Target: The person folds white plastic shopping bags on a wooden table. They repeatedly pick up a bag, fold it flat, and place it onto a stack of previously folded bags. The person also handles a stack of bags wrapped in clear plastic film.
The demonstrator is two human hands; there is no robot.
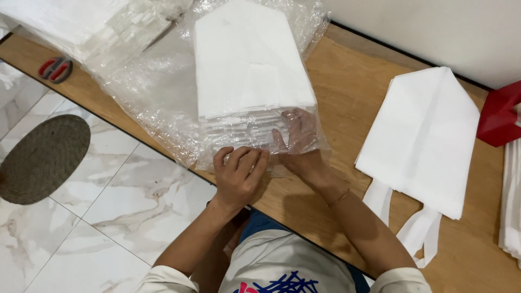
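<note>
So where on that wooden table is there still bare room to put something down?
Bare wood shows between the plastic-wrapped stack and the loose white bags, and along the table toward the wall. The near-right corner below those bags is bare too. The far left is crowded with crumpled plastic wrap; both hands, left hand and right hand, occupy the stack's near end.

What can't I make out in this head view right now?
- Right hand: inside the clear plastic bag, fingers blurred by the film; grip unclear.
- Left hand: fingertips curled over the bag's edge, hidden.
- Stack of white bags: lower layers hazed by plastic, count unreadable.
- Red object: cut off by the right edge.
</note>
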